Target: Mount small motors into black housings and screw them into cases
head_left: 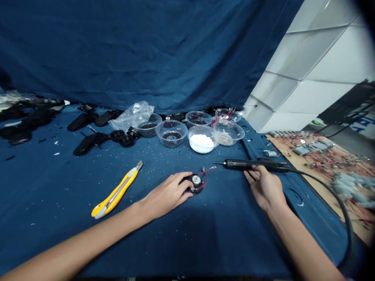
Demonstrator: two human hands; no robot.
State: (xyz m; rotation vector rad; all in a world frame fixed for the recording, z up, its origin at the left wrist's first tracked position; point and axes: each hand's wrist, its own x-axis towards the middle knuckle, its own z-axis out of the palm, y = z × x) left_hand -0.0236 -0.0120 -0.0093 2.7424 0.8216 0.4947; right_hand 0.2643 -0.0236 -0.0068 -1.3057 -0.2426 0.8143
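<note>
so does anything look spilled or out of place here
Yes: white specks are scattered over the blue cloth, and a few dark scraps lie at its left. They look like litter or spillage; the specks resemble the white contents of one clear bowl, though their source can't be confirmed.

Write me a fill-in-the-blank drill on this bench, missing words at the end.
1. The driver is at the right hand; the round part is under the ____ hand.
2. The wire looping from that part is coloured ____.
3. The driver's body is coloured ____.
4. The cutter is coloured ____ and grey.

Missing words: left; red; black; yellow.
</note>
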